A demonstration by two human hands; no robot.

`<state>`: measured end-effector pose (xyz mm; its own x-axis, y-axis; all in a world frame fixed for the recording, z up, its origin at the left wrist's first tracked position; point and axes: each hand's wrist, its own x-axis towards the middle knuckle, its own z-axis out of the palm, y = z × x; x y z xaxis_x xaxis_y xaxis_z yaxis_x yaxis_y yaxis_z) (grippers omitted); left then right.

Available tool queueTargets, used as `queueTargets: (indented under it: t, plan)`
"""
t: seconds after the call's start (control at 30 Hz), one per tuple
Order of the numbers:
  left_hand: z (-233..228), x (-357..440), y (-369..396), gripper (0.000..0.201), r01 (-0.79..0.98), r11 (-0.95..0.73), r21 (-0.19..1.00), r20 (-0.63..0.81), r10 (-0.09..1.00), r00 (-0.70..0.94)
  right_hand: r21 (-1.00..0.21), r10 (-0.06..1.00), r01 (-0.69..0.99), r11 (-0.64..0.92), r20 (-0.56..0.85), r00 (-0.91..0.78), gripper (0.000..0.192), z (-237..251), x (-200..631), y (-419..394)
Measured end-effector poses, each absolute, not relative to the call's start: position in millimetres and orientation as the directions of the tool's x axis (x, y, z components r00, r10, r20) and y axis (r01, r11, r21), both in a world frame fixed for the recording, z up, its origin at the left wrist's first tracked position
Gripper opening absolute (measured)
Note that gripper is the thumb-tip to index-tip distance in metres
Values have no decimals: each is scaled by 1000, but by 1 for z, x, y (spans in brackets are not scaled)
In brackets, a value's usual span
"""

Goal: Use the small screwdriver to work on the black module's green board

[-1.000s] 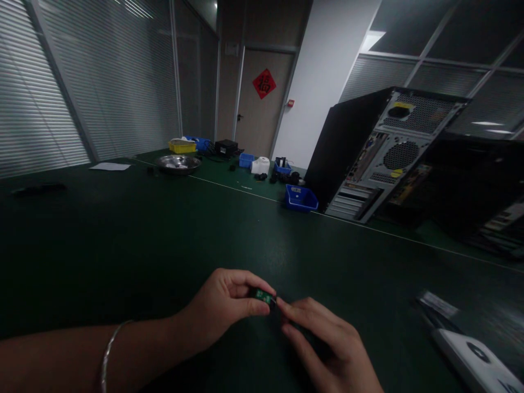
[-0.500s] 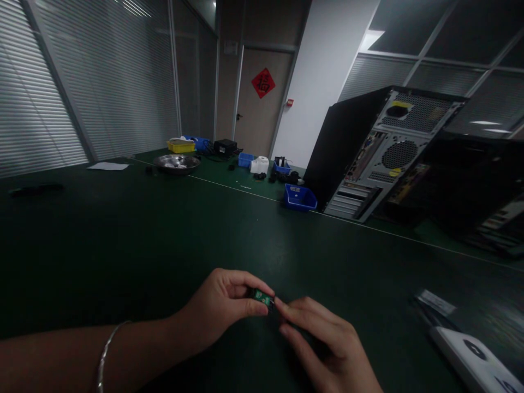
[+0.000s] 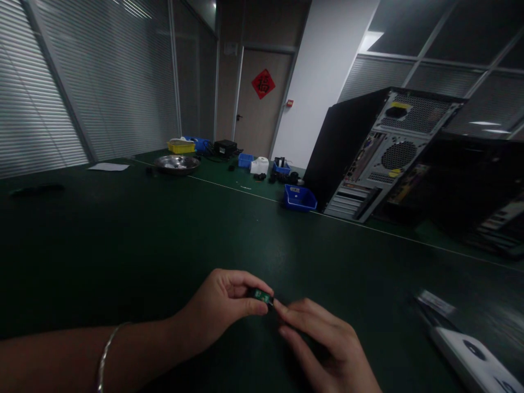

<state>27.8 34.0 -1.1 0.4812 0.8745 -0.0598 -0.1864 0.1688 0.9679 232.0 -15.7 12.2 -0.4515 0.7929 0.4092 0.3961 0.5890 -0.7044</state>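
Between the thumb and fingers of my left hand point(image 3: 229, 297) is a small green circuit board point(image 3: 261, 296) with a dark casing around it. Its right end, where a bit of dark or metal part shows, points toward my right hand point(image 3: 327, 338). The right index fingertip presses against that end. My right thumb hangs lower, apart from the index finger, and I see nothing gripped between them. Both hands are just above the green table point(image 3: 196, 229).
At the lower right lies a white device point(image 3: 477, 355) with a dark round mark. A blue bin point(image 3: 300, 197) stands beside a black computer tower point(image 3: 356, 153). Farther back are a metal bowl point(image 3: 177, 164), a yellow tray point(image 3: 181, 148) and a white sheet point(image 3: 108, 167).
My right index fingertip has shifted very slightly left and down against the board's end. The left hand holds the circuit board in nearly the same place, tilted a little differently.
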Motion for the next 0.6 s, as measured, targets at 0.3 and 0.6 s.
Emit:
queueTargets:
  t: [0.3,0.6]
  plan:
    - [2,28,33,22,-212,210,954,-75,857,509,-714,775,340,612,453,-442,42,10,234,-15]
    - [-3,27,32,17,-152,95,984,-20,901,434,-619,794,501,604,519,-316,33,9,232,-19]
